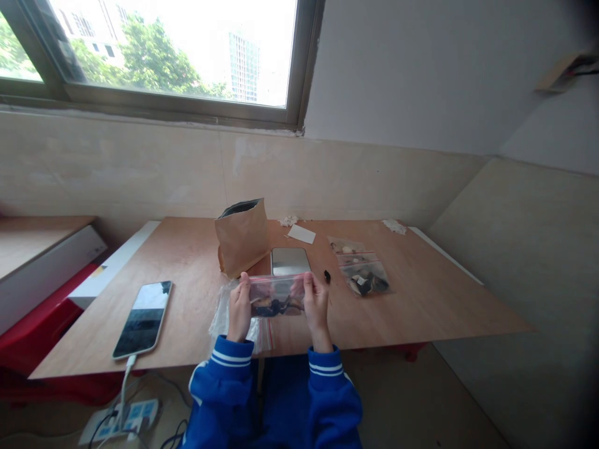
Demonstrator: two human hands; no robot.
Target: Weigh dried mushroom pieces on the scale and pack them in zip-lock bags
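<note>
A clear zip bag (pixel 277 298) with dark and brownish dried pieces at its bottom is stretched between my two hands. My left hand (pixel 239 310) pinches its upper left corner, and my right hand (pixel 316 304) grips the upper right corner. The reddish zip strip runs along the top, between my thumbs. Just behind it lies a flat silver-topped device (pixel 290 259), partly covered by the bag. Beneath my left hand spread several clear plastic bags (pixel 219 321). An open brown paper pouch (pixel 243 238) stands behind my left hand.
Filled zip bags (pixel 367 280) lie on the right of the wooden table (pixel 430 305), near a small dark piece (pixel 327 275). A white card (pixel 302 234) and crumpled tissue (pixel 394 226) are at the back. At left, a phone (pixel 144 319) is cabled to a power strip (pixel 121 421) below.
</note>
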